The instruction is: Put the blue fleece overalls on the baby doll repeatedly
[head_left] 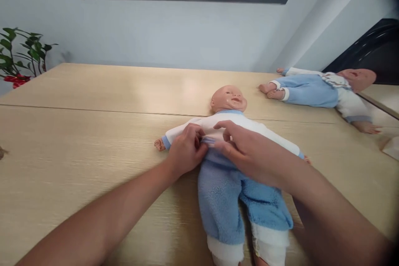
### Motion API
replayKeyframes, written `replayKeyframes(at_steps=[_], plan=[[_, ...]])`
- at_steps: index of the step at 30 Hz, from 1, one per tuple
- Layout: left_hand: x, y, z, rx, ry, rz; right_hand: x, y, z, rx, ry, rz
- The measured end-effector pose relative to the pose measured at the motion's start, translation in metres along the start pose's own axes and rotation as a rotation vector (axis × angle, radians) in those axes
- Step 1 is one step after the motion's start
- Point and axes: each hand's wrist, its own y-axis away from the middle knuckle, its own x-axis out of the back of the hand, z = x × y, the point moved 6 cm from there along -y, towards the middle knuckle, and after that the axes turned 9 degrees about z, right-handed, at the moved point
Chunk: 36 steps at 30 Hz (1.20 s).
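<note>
Doll (220,191), face-up; hands (187,151) (251,151) at waist (216,156)

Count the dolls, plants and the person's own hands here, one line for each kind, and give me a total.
Dolls: 2 (near doll, far doll)
Plants: 1 (leafy plant)
Person's hands: 2 (left hand, right hand)
Total: 5

Desk (93,133), far left: bare, passable
Centre: baby doll (218,199) in the way
Right rear: second doll (311,89) obstructs
Wall (171,33): closes the back
</note>
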Motion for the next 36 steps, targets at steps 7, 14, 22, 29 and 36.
replayKeyframes(at_steps=[7, 14, 22, 29, 36], plan=[[0.007, 0.000, 0.011, -0.090, -0.033, 0.066, -0.005, -0.008, 0.002, -0.164, 0.123, -0.031], [0.004, 0.001, 0.010, -0.011, -0.201, 0.016, -0.004, -0.008, -0.006, -0.076, 0.032, 0.041], [0.000, 0.000, -0.004, 0.053, -0.318, -0.057, -0.007, -0.002, -0.009, -0.056, 0.080, -0.010], [-0.001, 0.000, -0.003, 0.054, -0.374, -0.066, -0.018, -0.073, -0.051, 0.253, 0.063, 0.058], [-0.001, -0.001, -0.002, -0.012, -0.353, -0.098, -0.076, -0.143, -0.080, 0.412, 0.009, -0.261]])
